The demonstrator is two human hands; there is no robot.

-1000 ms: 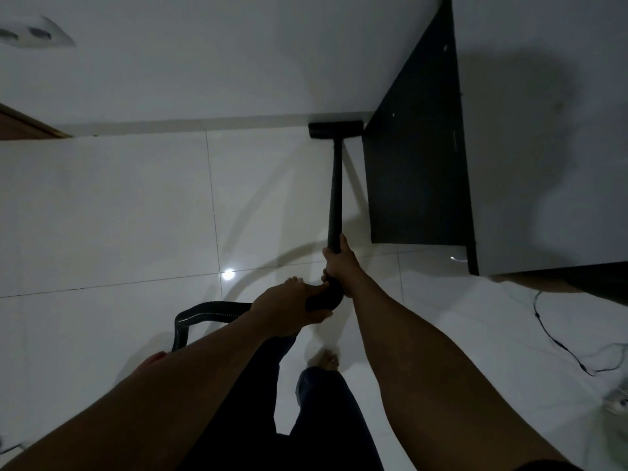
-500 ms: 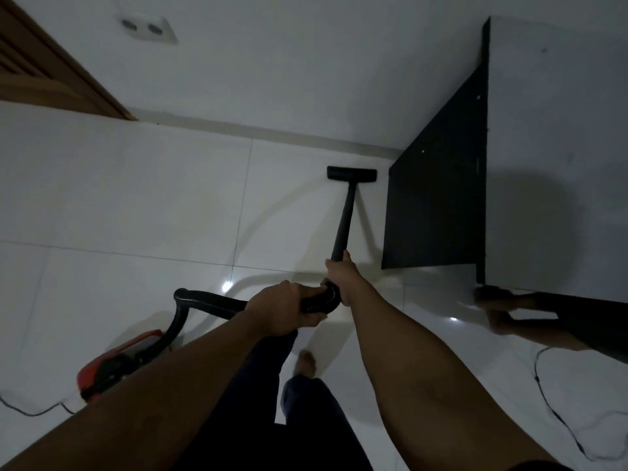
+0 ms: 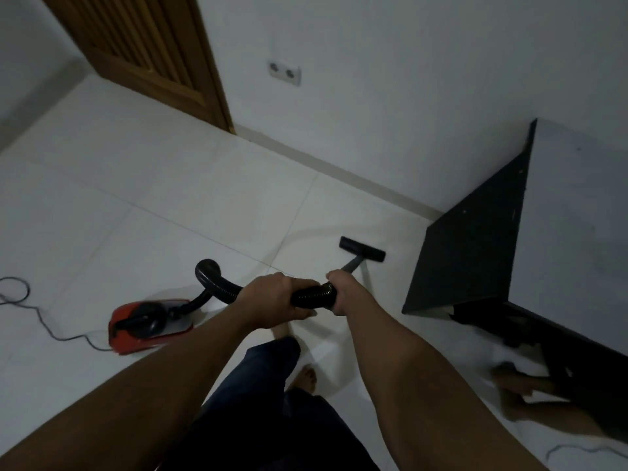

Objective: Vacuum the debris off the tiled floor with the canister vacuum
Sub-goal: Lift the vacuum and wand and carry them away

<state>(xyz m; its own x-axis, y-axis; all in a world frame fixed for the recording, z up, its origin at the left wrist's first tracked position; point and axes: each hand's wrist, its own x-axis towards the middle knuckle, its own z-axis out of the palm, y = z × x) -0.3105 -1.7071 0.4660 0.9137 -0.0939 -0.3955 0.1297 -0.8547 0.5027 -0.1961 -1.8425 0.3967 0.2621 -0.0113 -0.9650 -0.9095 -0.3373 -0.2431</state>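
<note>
A red canister vacuum (image 3: 149, 324) sits on the white tiled floor (image 3: 170, 205) at my left. Its black ribbed hose (image 3: 311, 295) arches up from the canister and passes between my hands. My left hand (image 3: 272, 295) grips the hose from above. My right hand (image 3: 339, 290) grips the hose end where the wand (image 3: 353, 265) begins. The black floor nozzle (image 3: 362, 249) rests flat on a tile just ahead, close to the dark side panel of a desk. No debris is visible in the dim light.
A white desk with a black side panel (image 3: 475, 253) stands at right against the wall. A wooden door (image 3: 142, 52) and a wall socket (image 3: 284, 73) are at the back. The vacuum's power cord (image 3: 44, 321) trails left. Another cable (image 3: 574, 448) lies at lower right. My bare foot (image 3: 307, 377) is below my hands.
The nozzle has been pulled back from the wall toward me. My view has swung left and up, bringing the red canister, door and socket into sight. Both hands keep their hold.
</note>
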